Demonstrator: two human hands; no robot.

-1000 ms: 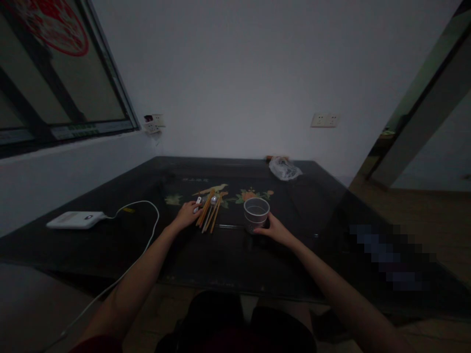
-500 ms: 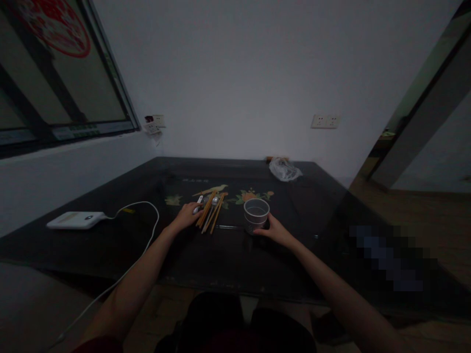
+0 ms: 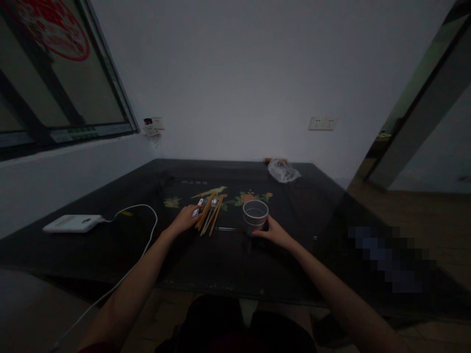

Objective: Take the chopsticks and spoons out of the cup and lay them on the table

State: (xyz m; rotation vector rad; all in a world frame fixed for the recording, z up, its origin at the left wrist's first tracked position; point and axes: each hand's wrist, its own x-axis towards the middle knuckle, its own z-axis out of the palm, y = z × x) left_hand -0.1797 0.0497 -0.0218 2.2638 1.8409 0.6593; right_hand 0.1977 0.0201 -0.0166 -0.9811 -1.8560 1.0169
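Observation:
My right hand (image 3: 275,232) is wrapped round the lower right side of a grey, see-through-looking cup (image 3: 255,215), which stands upright on the dark table (image 3: 221,264). My left hand (image 3: 186,220) rests at the left of a loose bundle of utensils, with its fingers curled onto a white-handled utensil (image 3: 197,208); the lower part of that piece is partly hidden. Just right of these fingertips lie several wooden chopsticks (image 3: 217,215) and a metal spoon (image 3: 213,203), its round bowl towards the far side. A gap of table separates the utensils from the cup.
A white power bank (image 3: 73,223) lies at left, its white cable (image 3: 152,230) running past my left forearm and off the table's front edge. A crumpled clear plastic bag (image 3: 282,171) sits by the wall. A blurred patch (image 3: 382,255) covers something at right.
The view has shifted slightly. Both hands stay where they were, the left at the utensils and the right round the cup.

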